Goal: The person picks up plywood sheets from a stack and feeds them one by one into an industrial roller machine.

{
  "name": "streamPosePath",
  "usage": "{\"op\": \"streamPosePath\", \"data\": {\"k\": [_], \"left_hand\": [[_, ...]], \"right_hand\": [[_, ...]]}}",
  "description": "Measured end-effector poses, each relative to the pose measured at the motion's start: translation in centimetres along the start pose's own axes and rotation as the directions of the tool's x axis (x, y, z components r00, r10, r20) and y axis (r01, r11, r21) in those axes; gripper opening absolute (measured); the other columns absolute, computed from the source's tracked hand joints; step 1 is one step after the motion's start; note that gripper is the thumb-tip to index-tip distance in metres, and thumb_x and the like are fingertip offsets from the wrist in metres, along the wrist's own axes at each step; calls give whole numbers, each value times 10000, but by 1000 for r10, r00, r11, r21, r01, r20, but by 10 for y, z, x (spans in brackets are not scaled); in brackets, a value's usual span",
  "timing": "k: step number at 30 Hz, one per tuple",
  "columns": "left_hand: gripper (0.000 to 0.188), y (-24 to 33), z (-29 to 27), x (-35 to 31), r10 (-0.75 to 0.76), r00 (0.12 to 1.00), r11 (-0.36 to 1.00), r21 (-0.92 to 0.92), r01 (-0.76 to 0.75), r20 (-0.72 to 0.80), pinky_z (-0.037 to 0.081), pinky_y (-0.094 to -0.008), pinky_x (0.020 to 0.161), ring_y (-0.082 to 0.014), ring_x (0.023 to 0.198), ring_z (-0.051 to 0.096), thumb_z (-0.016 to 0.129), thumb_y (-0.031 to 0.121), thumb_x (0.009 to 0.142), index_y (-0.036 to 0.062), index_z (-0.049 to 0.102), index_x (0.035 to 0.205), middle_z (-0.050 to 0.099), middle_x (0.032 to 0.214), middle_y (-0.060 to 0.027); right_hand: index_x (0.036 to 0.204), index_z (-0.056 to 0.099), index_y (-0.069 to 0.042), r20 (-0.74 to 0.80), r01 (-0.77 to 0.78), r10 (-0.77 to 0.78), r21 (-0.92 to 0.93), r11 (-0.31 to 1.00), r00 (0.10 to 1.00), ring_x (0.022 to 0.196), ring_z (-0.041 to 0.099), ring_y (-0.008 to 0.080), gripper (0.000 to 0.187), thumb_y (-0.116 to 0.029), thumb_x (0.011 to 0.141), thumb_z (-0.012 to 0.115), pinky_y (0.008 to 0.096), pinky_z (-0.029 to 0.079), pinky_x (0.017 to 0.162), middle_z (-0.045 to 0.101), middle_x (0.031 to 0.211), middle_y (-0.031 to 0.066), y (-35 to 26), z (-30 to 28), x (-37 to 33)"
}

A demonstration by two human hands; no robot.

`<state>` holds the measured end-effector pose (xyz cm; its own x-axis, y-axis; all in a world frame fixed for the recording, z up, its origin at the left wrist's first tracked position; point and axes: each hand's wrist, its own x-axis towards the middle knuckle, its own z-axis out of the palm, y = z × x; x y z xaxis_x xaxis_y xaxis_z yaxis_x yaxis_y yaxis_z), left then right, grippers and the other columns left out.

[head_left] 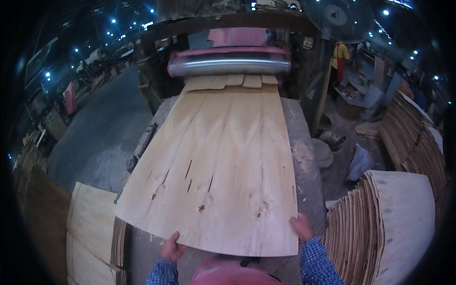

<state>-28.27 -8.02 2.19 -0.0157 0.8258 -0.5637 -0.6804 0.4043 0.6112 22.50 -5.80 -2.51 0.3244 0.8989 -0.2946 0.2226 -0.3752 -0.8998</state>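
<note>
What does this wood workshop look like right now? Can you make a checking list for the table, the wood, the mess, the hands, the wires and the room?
Surface: grey stone-like table, dusty, mostly covered by the sheet.
Job's things: large pale veneer sheet with dark splits and knots, far end at the metal roller.
Clutter: curved veneer stacks at right and lower left; scraps on the floor.
Hands: left hand and right hand each grip the sheet's near edge.
Cables: nothing seen.
Surroundings: dim hall with small bright lights, a fan, a person standing far right.
</note>
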Motion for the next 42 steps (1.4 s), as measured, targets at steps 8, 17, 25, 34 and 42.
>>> {"op": "streamPosePath", "data": {"k": [8, 17, 25, 34, 42], "left_hand": [[496, -45, -42, -32, -80, 980, 992, -111, 61, -180, 554, -405, 800, -234, 899, 638, 547, 505, 944, 39, 628, 1094, 678, 997, -118], [396, 7, 29, 92, 6, 999, 972, -234, 3, 38, 416, -500, 1070, -326, 1262, 500, 426, 230, 1027, -19, 428, 1334, 517, 1358, -184], [364, 11, 77, 212, 14, 1000, 989, -150, -17, -18, 472, -512, 1009, -326, 1205, 540, 468, 225, 1020, 18, 452, 1320, 551, 1309, -168], [419, 57, 130, 337, -115, 993, 992, -44, 115, 14, 554, -449, 821, -282, 1019, 617, 509, 400, 986, 66, 503, 1238, 608, 1179, -123], [683, 24, 65, 209, -45, 990, 964, 265, 9, 132, 439, -409, 918, -287, 1224, 475, 489, 565, 951, 54, 387, 1393, 486, 1374, -128]], "right_hand": [[1110, 654, 42, 79, -60, 28, 446, 893, 996, 857, 658, 155, 301, -76, 844, 578, 290, 517, 757, 698, 982, 95, -84, -34, -55], [1214, 571, 55, 245, -262, 158, 483, 836, 957, 988, 656, 219, 373, -57, 859, 593, 338, 522, 863, 664, 1124, 151, -66, -11, 94], [1226, 545, 41, -107, 299, -490, -674, 675, 865, 1201, 513, 398, 500, -140, 770, 640, 483, 395, 1028, 549, 1270, 275, -32, 39, -31], [1150, 564, 27, -191, 132, -352, -685, 716, 916, 1116, 552, 428, 461, -200, 769, 689, 467, 445, 970, 560, 1242, 275, 0, 45, -72], [1156, 598, 20, -93, -99, 69, -361, 927, 993, 985, 625, 274, 437, -242, 822, 704, 371, 490, 877, 651, 1065, 165, -27, -3, -43]]}}
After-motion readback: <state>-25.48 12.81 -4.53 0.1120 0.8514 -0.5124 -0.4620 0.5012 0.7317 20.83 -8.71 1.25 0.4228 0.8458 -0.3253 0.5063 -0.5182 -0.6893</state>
